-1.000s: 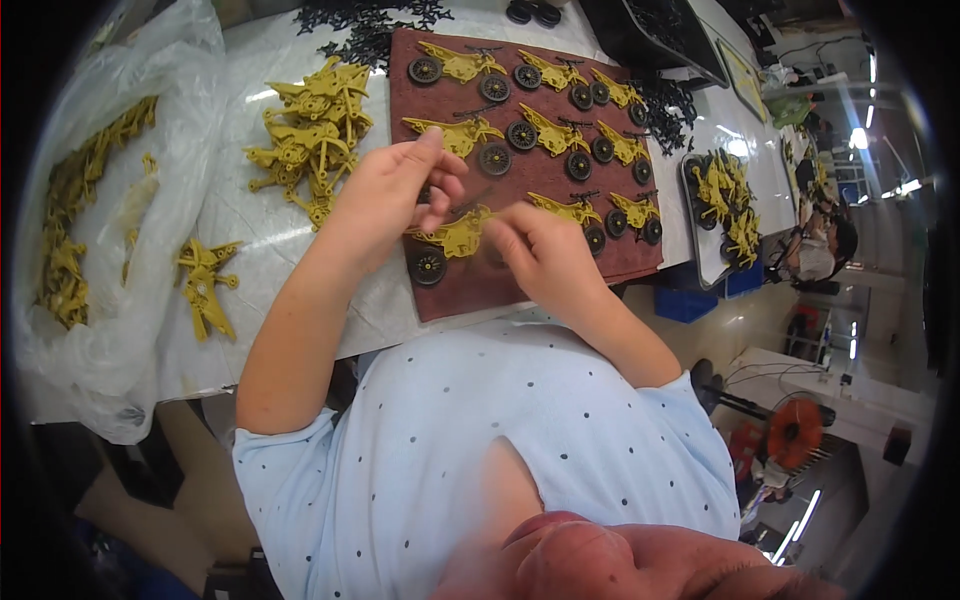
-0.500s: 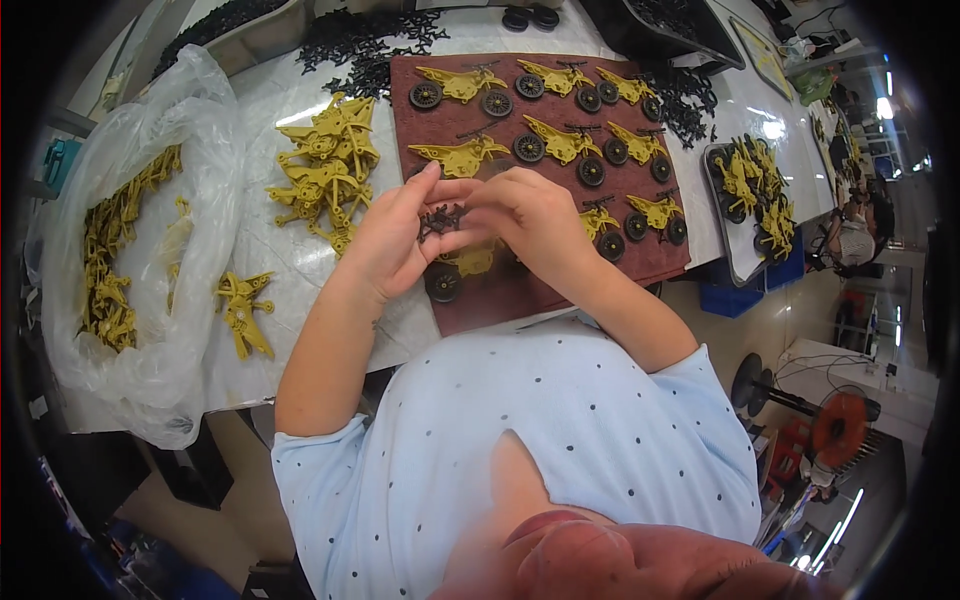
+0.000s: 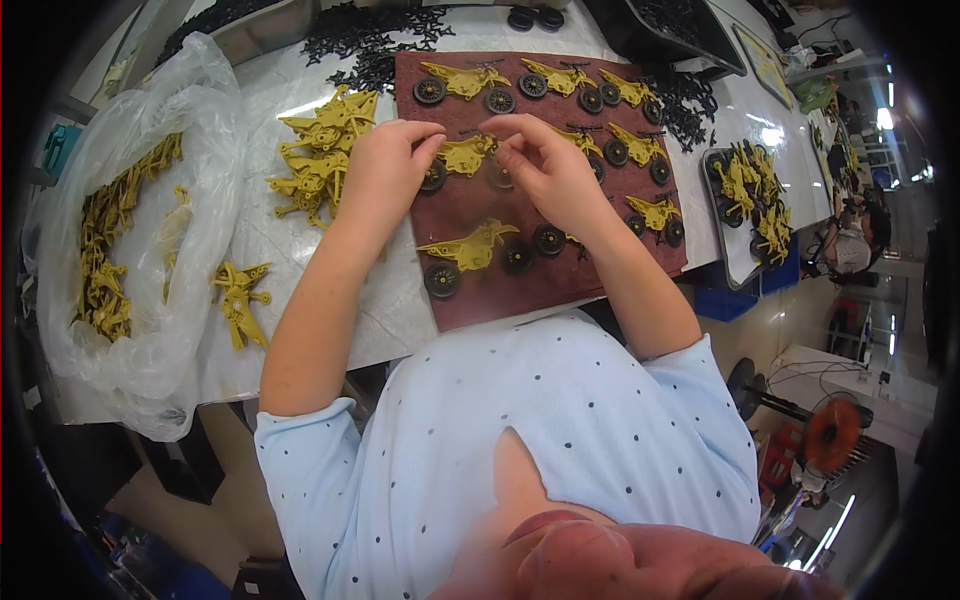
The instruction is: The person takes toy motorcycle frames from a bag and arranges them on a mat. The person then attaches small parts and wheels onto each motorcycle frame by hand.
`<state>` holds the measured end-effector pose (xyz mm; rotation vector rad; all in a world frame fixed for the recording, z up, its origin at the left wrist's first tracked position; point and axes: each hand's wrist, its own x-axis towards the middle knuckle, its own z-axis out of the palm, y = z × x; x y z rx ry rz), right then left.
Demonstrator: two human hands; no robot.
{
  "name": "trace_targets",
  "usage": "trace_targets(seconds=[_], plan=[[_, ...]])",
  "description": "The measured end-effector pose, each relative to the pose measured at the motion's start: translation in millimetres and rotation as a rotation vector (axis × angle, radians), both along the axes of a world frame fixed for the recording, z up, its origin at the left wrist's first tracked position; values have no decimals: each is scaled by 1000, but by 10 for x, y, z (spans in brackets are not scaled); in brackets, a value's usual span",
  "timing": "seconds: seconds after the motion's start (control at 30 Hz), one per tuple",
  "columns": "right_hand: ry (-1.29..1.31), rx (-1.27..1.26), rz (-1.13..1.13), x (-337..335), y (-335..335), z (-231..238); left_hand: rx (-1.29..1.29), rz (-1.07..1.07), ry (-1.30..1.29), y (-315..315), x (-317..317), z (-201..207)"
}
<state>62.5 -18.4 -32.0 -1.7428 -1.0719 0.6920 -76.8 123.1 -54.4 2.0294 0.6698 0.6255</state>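
Observation:
My left hand (image 3: 392,168) is closed, fingertips pinched together beside a yellow toy motorcycle (image 3: 468,156) with black wheels, left in the middle row. What it holds is hidden. My right hand (image 3: 552,172) is curled over the right side of that motorcycle, thumb and forefinger bent toward each other; I cannot make out what is between them. Nearer to me lies another yellow motorcycle (image 3: 468,248) with a black wheel (image 3: 441,280) at its left. More motorcycles, such as one at the far left (image 3: 464,80), stand in rows on a dark red cloth (image 3: 590,270).
Left of the cloth are a pile of yellow bodies (image 3: 322,150), a loose pair of bodies (image 3: 240,300) and a clear plastic bag (image 3: 205,120) of more. Small black parts (image 3: 375,35) lie beyond. On the right stands a tray (image 3: 742,270) of motorcycles beside black parts (image 3: 688,110).
My hands have parted and moved away from me, over the middle-left motorcycle. The small black parts seen in my left palm are now out of sight. The near-left motorcycle is uncovered.

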Motion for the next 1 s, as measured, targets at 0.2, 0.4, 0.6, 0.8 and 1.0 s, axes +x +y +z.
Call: trace_targets(seconds=[0.2, 0.4, 0.6, 0.8, 1.0], plan=[[-22, -44, 27, 21, 20, -38, 442, -102, 419, 22, 113, -97], [-272, -131, 7, 54, 73, -79, 439, -73, 447, -17, 119, -164], [-569, -208, 88, -45, 112, -80, 445, -72, 431, -72, 103, -168], [-635, -180, 126, -104, 148, -124, 426, -51, 449, -91, 31, -141], [-711, -205, 118, -120, 141, -200, 379, -61, 488, -102, 45, -120]])
